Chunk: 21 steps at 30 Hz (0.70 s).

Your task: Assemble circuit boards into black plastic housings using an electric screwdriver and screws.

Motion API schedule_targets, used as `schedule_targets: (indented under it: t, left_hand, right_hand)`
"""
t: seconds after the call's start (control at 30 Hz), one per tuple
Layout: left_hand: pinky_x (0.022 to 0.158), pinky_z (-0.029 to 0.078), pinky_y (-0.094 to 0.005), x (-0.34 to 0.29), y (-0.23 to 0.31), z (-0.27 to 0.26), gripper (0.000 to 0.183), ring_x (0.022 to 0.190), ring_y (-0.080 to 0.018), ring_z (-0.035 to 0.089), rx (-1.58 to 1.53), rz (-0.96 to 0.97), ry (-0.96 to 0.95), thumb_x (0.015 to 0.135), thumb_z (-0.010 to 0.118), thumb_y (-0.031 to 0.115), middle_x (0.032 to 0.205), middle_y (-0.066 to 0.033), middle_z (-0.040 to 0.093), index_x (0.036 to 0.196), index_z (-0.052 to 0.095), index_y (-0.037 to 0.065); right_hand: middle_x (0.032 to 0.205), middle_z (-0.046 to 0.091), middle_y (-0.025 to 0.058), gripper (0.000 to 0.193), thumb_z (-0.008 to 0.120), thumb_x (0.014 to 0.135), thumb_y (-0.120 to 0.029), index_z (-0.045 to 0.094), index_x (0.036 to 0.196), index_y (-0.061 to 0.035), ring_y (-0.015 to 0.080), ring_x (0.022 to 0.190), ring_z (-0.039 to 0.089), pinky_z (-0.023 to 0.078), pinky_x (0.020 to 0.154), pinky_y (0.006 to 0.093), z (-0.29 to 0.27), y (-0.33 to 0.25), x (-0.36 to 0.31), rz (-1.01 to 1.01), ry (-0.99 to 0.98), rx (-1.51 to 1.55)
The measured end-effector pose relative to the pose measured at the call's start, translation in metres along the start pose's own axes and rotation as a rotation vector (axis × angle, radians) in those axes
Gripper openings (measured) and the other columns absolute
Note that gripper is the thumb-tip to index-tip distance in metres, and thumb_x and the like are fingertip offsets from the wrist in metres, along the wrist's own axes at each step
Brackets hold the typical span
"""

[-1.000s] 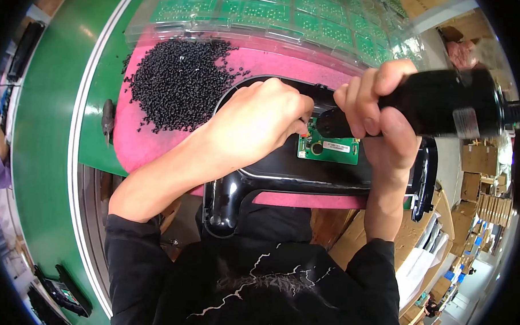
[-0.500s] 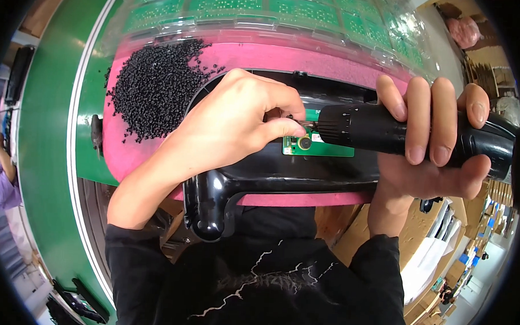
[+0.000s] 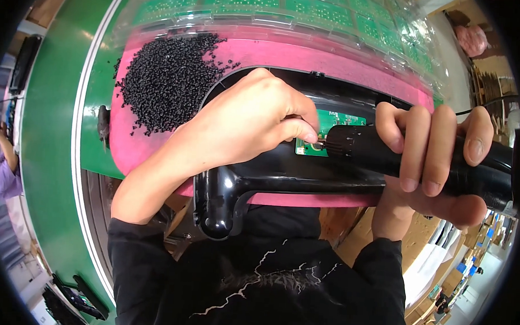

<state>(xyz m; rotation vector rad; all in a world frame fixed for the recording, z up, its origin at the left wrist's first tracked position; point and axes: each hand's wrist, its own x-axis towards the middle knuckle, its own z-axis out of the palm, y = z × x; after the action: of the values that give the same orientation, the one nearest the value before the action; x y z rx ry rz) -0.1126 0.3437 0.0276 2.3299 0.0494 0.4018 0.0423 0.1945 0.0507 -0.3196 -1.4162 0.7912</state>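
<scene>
My right hand [image 3: 435,154] grips a black electric screwdriver [image 3: 352,144], held nearly level with its nose pointing left. Thumb and index finger of my left hand [image 3: 247,119] are pinched right at the driver's bit; whatever lies between them is too small and covered to make out. Beneath the fingertips and the nose is a green circuit board [image 3: 346,118], partly hidden by both. It sits inside a glossy black plastic housing [image 3: 316,179] with a rounded arm at its left end. A heap of small black screws [image 3: 165,82] lies left of the housing.
The housing and screws rest on a pink mat [image 3: 275,51]. Beyond it stands a clear plastic tray [image 3: 265,26] over green circuit boards. A small dark object [image 3: 104,126] lies at the mat's left edge on the green table [image 3: 48,155]. Far left shows another person's purple sleeve [image 3: 6,178].
The screwdriver's nose and my left fingertips have shifted toward me over the board, onto its nearer part. My whole view has drifted slightly, so the housing sits a little further right.
</scene>
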Motion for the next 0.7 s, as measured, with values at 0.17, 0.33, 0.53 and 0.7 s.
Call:
schedule_targets:
  t: [0.17,0.33,0.53,0.7]
  left_hand:
    - [0.068,0.054,-0.0348,-0.002,-0.005,0.0,0.017,0.074,-0.0282,0.068,-0.088,0.152,0.001,0.083,0.07,0.013,0.08,-0.014,0.07,0.09,0.07,-0.002]
    - [0.067,0.053,-0.0353,0.0,-0.007,-0.002,0.017,0.074,-0.029,0.068,-0.088,0.17,0.02,0.083,0.07,0.012,0.08,-0.0138,0.068,0.089,0.067,-0.003]
    - [0.066,0.052,-0.0353,0.001,-0.007,0.003,0.012,0.072,-0.0298,0.066,0.082,0.292,0.115,0.082,0.069,0.007,0.077,-0.0118,0.065,0.087,0.063,-0.002]
    - [0.064,0.052,-0.035,-0.002,-0.007,0.002,0.012,0.07,-0.0283,0.065,0.262,0.371,0.197,0.08,0.071,0.006,0.075,-0.0099,0.064,0.084,0.062,-0.001]
  right_hand:
    - [0.07,0.056,-0.008,0.041,0.08,0.081,-0.036,0.052,0.105,-0.0181,0.0053,0.06,0.052,0.034,0.073,0.0266,0.004,0.003,0.0,-0.111,0.122,0.077]
    - [0.07,0.055,-0.0078,0.04,0.08,0.08,-0.034,0.054,0.104,-0.0167,0.0053,0.061,0.051,0.034,0.074,0.0261,-0.001,-0.004,0.001,-0.114,0.145,0.109]
    - [0.07,0.054,-0.008,0.04,0.079,0.08,-0.036,0.054,0.105,-0.0171,0.0056,0.063,0.052,0.034,0.075,0.0266,-0.002,-0.007,0.002,-0.095,0.112,0.052]
    - [0.071,0.055,-0.0078,0.041,0.078,0.081,-0.036,0.053,0.107,-0.0175,0.0058,0.064,0.052,0.033,0.076,0.0277,-0.001,0.002,0.005,-0.132,0.103,0.107]
